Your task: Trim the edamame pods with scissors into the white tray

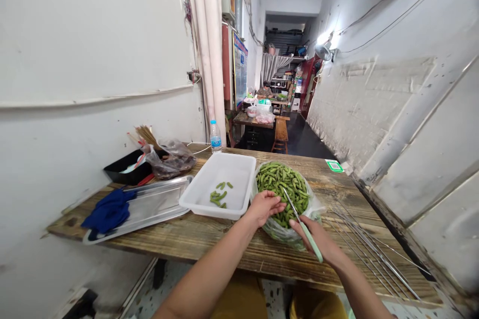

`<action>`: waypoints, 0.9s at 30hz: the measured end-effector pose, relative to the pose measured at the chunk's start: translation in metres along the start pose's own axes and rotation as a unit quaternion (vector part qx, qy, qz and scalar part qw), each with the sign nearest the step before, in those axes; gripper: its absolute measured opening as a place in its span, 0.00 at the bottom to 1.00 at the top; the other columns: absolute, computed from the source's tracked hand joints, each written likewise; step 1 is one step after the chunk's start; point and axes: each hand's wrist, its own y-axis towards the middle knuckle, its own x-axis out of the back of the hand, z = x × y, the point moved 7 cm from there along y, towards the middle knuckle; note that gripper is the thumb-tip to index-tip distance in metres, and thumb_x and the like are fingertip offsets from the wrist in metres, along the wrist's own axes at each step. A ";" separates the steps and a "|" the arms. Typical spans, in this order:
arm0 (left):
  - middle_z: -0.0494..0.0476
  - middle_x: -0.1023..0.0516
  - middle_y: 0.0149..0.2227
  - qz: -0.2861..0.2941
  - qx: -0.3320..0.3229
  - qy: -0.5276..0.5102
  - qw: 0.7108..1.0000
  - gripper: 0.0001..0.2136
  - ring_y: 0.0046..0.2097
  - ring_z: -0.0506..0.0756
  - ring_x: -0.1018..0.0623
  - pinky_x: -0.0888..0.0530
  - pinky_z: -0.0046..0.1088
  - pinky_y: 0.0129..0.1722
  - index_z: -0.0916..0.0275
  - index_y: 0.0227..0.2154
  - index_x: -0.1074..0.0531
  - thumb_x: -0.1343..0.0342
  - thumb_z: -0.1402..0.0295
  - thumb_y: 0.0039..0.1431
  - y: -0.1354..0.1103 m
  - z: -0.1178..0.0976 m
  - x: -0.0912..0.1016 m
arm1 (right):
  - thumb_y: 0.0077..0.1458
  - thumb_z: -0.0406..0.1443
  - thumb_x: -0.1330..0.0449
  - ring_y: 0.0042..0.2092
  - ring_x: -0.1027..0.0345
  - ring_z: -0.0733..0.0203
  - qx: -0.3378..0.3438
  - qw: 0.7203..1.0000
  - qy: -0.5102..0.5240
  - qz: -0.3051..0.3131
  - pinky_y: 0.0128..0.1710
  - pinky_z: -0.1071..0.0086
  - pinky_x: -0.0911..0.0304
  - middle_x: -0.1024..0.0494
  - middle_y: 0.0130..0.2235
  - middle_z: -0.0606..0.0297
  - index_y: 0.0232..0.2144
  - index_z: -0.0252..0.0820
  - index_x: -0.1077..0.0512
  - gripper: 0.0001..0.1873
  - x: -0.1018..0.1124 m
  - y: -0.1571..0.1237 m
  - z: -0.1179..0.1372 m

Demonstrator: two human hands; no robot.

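A clear plastic bag heaped with green edamame pods (279,177) stands open on the wooden table in front of me. Over the near left part of the heap is my left hand (266,206), its fingers pinched together at an edamame pod that they mostly hide. My right hand (316,237) grips scissors (307,233) with pale green handles, at the bag's near right side. Their metal blades point up and away, over the pods and close to my left fingertips. Left of the bag, a white plastic tub (239,179) holds several pods on its bottom.
Metal skewers (370,244) lie at the right. Further left are a metal tray lid (160,204), a blue cloth (108,211), a black box (125,172) and a plastic bag (172,157). A water bottle (215,137) stands behind the tub. Another person (265,90) sits far back.
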 end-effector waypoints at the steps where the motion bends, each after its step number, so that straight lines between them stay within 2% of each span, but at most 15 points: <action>1: 0.52 0.27 0.24 0.003 0.007 -0.016 1.000 0.10 0.30 0.51 0.21 0.25 0.26 0.33 0.65 0.29 0.39 0.41 0.79 0.51 -0.001 0.000 -0.001 | 0.54 0.55 0.51 0.21 0.42 0.65 0.005 1.000 0.009 0.007 0.22 0.72 0.46 0.37 0.17 0.70 0.27 0.42 0.34 0.24 -0.002 0.000 0.000; 6: 0.52 0.26 0.24 -0.005 -0.009 -0.051 0.999 0.10 0.28 0.49 0.22 0.26 0.22 0.30 0.65 0.28 0.38 0.41 0.79 0.52 -0.005 -0.005 -0.004 | 0.55 0.56 0.52 0.21 0.44 0.66 0.019 0.999 0.044 0.015 0.22 0.72 0.47 0.38 0.17 0.71 0.26 0.42 0.37 0.24 -0.005 0.001 0.008; 10: 0.53 0.25 0.24 -0.014 -0.017 -0.070 0.997 0.12 0.28 0.50 0.22 0.26 0.24 0.31 0.64 0.27 0.40 0.41 0.79 0.51 -0.007 -0.005 -0.004 | 0.54 0.55 0.50 0.19 0.45 0.66 0.009 0.996 0.085 0.012 0.21 0.72 0.48 0.41 0.15 0.73 0.25 0.43 0.38 0.23 -0.005 0.002 0.016; 13: 0.53 0.25 0.24 -0.012 -0.014 -0.068 0.997 0.11 0.29 0.51 0.22 0.26 0.25 0.33 0.63 0.28 0.41 0.42 0.79 0.51 -0.005 -0.002 -0.001 | 0.53 0.56 0.50 0.18 0.46 0.66 -0.007 0.997 0.078 0.002 0.20 0.72 0.50 0.43 0.13 0.74 0.23 0.43 0.38 0.24 -0.006 0.003 0.015; 15: 0.54 0.25 0.25 -0.030 -0.023 -0.026 0.999 0.10 0.30 0.51 0.22 0.27 0.28 0.35 0.63 0.28 0.40 0.43 0.78 0.52 -0.003 -0.004 0.009 | 0.52 0.57 0.50 0.19 0.45 0.65 -0.008 0.999 0.053 0.002 0.21 0.72 0.50 0.43 0.14 0.73 0.22 0.43 0.38 0.25 -0.008 0.004 0.011; 17: 0.54 0.25 0.26 -0.089 -0.094 0.100 0.987 0.07 0.31 0.52 0.23 0.27 0.31 0.37 0.63 0.29 0.38 0.44 0.76 0.52 -0.004 -0.022 0.031 | 0.52 0.57 0.50 0.20 0.43 0.64 0.000 1.000 0.023 0.006 0.22 0.72 0.50 0.41 0.15 0.71 0.22 0.43 0.37 0.25 -0.010 0.005 0.006; 18: 0.55 0.25 0.28 -0.132 -0.150 0.197 0.960 0.05 0.34 0.53 0.23 0.28 0.33 0.40 0.63 0.30 0.36 0.45 0.76 0.52 -0.007 -0.038 0.042 | 0.52 0.57 0.50 0.22 0.42 0.64 0.006 1.000 0.008 0.008 0.23 0.71 0.49 0.38 0.16 0.70 0.22 0.42 0.37 0.25 -0.010 0.005 0.004; 19: 0.57 0.25 0.31 -0.179 -0.207 0.304 0.913 0.04 0.38 0.55 0.24 0.30 0.36 0.43 0.63 0.31 0.34 0.46 0.76 0.52 -0.012 -0.055 0.051 | 0.52 0.57 0.50 0.23 0.40 0.63 0.013 1.000 -0.008 0.007 0.24 0.71 0.48 0.36 0.18 0.69 0.22 0.42 0.37 0.25 -0.010 0.006 0.002; 20: 0.60 0.24 0.36 -0.222 -0.252 0.406 0.850 0.07 0.43 0.58 0.25 0.33 0.39 0.47 0.63 0.34 0.31 0.47 0.78 0.51 -0.018 -0.070 0.057 | 0.53 0.56 0.50 0.25 0.39 0.62 0.020 1.000 -0.022 0.007 0.26 0.71 0.47 0.34 0.20 0.68 0.23 0.42 0.36 0.25 -0.010 0.006 0.001; 22: 0.63 0.27 0.47 -0.275 -0.292 0.555 0.729 0.15 0.53 0.62 0.32 0.40 0.44 0.53 0.62 0.40 0.28 0.48 0.80 0.50 -0.024 -0.091 0.059 | 0.54 0.56 0.51 0.28 0.38 0.61 0.030 0.999 -0.040 0.006 0.29 0.70 0.45 0.31 0.24 0.65 0.24 0.41 0.37 0.24 -0.009 0.006 0.000; 23: 0.63 0.29 0.51 -0.278 -0.299 0.600 0.688 0.17 0.55 0.63 0.35 0.43 0.46 0.54 0.60 0.43 0.28 0.49 0.80 0.50 -0.023 -0.096 0.055 | 0.55 0.55 0.52 0.29 0.37 0.61 0.032 0.999 -0.040 0.006 0.30 0.69 0.44 0.30 0.26 0.64 0.25 0.41 0.36 0.24 -0.009 0.006 0.000; 24: 0.62 0.29 0.52 -0.265 -0.306 0.629 0.664 0.17 0.56 0.62 0.36 0.44 0.46 0.54 0.59 0.44 0.28 0.49 0.78 0.52 -0.020 -0.097 0.048 | 0.55 0.55 0.52 0.30 0.37 0.60 0.030 0.999 -0.034 0.005 0.31 0.69 0.44 0.30 0.27 0.64 0.26 0.41 0.36 0.24 -0.008 0.005 -0.001; 27: 0.60 0.25 0.42 -0.180 -0.325 0.682 0.630 0.11 0.50 0.61 0.33 0.45 0.44 0.52 0.60 0.37 0.24 0.52 0.70 0.60 0.004 -0.085 0.015 | 0.55 0.55 0.53 0.31 0.37 0.60 0.014 1.000 -0.006 -0.007 0.32 0.69 0.42 0.30 0.28 0.63 0.28 0.41 0.36 0.23 -0.005 0.001 -0.001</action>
